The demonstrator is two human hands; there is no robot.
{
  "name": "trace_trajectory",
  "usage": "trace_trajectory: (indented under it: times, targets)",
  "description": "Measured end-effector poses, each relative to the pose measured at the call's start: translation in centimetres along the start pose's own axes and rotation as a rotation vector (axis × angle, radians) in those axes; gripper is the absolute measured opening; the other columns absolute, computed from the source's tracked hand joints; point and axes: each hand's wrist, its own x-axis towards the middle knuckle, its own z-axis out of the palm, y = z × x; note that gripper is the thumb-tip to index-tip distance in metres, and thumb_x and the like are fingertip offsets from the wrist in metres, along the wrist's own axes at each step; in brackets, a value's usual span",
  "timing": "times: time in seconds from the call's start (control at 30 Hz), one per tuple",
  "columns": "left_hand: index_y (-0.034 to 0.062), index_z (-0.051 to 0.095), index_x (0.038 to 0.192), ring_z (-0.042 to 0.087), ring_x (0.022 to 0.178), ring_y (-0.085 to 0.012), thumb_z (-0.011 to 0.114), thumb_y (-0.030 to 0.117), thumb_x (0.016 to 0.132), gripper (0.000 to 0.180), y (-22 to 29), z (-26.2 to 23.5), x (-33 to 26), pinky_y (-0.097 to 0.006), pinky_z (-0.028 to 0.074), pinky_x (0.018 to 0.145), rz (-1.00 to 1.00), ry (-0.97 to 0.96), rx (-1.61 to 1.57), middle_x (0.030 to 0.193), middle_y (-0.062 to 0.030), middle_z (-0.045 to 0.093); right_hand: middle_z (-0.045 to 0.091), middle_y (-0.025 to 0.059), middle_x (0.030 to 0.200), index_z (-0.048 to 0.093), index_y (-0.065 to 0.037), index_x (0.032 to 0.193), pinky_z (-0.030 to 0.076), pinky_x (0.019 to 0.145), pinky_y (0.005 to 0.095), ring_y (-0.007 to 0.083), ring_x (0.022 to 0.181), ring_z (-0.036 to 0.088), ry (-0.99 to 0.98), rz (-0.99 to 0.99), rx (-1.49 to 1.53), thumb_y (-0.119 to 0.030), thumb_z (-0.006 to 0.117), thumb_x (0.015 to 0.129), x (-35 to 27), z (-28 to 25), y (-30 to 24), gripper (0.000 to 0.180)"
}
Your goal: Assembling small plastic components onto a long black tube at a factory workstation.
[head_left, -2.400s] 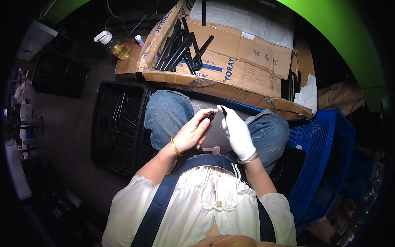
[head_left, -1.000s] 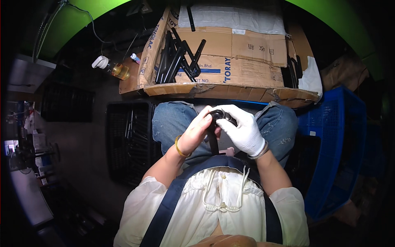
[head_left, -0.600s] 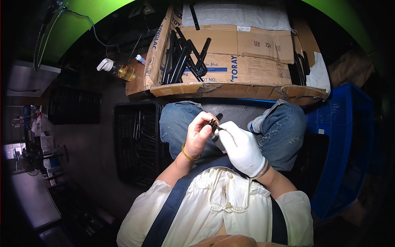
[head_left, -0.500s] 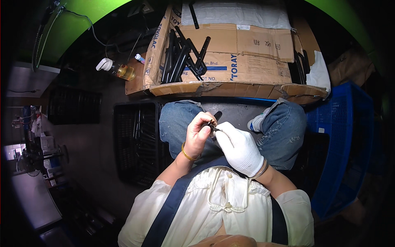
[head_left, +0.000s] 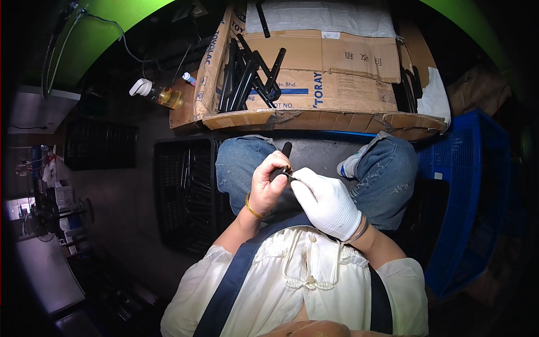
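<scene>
My bare left hand (head_left: 266,185) is closed around a black bar-shaped part (head_left: 287,149). The part's far end sticks out beyond my fingers, above my lap. Close beside it, my right hand (head_left: 330,203) wears a white glove, thumb and fingers pinched together. A thin dark tip shows between the pinched fingers, against the near end of the black part; its kind is too small to make out. Farther off, several similar black parts (head_left: 245,84) lie heaped in the left of a cardboard box (head_left: 348,120).
To my left stands a black crate (head_left: 159,191) of long dark parts. Blue plastic crates (head_left: 461,185) stand at my right. A bottle with a white top (head_left: 169,98) is beside the box's left end. More black parts (head_left: 411,90) lie at the box's right.
The black part has turned in my left hand, its far end swinging left and showing more upright. My right hand has shifted very slightly left and stays pinched beside it.
</scene>
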Motion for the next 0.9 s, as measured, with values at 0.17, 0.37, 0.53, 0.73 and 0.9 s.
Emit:
trace_trajectory:
  times: [0.17,0.37,0.53,0.73,0.9]
  targets:
    - [0.0029,0.056,0.087,0.049,0.076,-0.0161,0.065,0.036,0.090,0.035,0.4,-0.2,0.1,-0.028,0.041,0.073,0.027,-0.010,0.048,0.082,-0.0058,0.053,0.063,0.0169,0.074,0.056,-0.009,0.096,0.051,0.058,0.0468,0.0385,0.066,0.064,0.018,-0.041,-0.021,-0.017,0.054,0.095,-0.2,0.2,0.2,0.008]
    - [0.0048,0.053,0.082,0.045,0.068,-0.0183,0.055,0.047,0.095,0.045,2.0,0.5,0.3,-0.034,0.037,0.068,0.320,-0.098,0.091,0.073,-0.0052,0.051,0.061,0.0158,0.084,0.060,-0.005,0.090,0.052,0.061,0.0454,0.0377,0.070,0.065,0.085,0.069,-0.106,-0.012,0.051,0.095,0.3,-0.5,5.1,0.012]
    - [0.0070,0.047,0.083,0.041,0.071,-0.0167,0.055,0.047,0.093,0.042,0.4,1.1,-0.2,-0.031,0.035,0.071,0.014,0.026,-0.172,0.075,-0.0054,0.048,0.068,0.0171,0.083,0.061,-0.001,0.102,0.053,0.067,0.0347,0.0307,0.078,0.071,0.223,0.101,0.305,-0.010,0.061,0.094,0.5,0.8,1.7,0.012]
    - [0.0035,0.051,0.092,0.041,0.079,-0.0126,0.053,0.039,0.095,0.035,-0.1,1.1,-0.9,-0.027,0.036,0.074,-0.024,0.009,-0.162,0.089,-0.0044,0.049,0.062,0.0023,0.082,0.060,-0.001,0.099,0.047,0.066,0.0245,0.0067,0.076,0.057,0.103,0.315,0.717,-0.014,0.066,0.093,1.7,1.8,0.9,0.015]
    - [0.0080,0.044,0.080,0.039,0.056,-0.0112,0.036,0.052,0.103,0.050,2.3,1.6,1.3,-0.028,0.033,0.060,-0.098,0.173,-0.710,0.075,-0.0027,0.042,0.057,-0.0016,0.075,0.061,-0.001,0.092,0.044,0.061,0.0238,0.0054,0.068,0.052,0.164,0.342,0.672,-0.015,0.064,0.095,1.7,2.2,3.1,0.014]
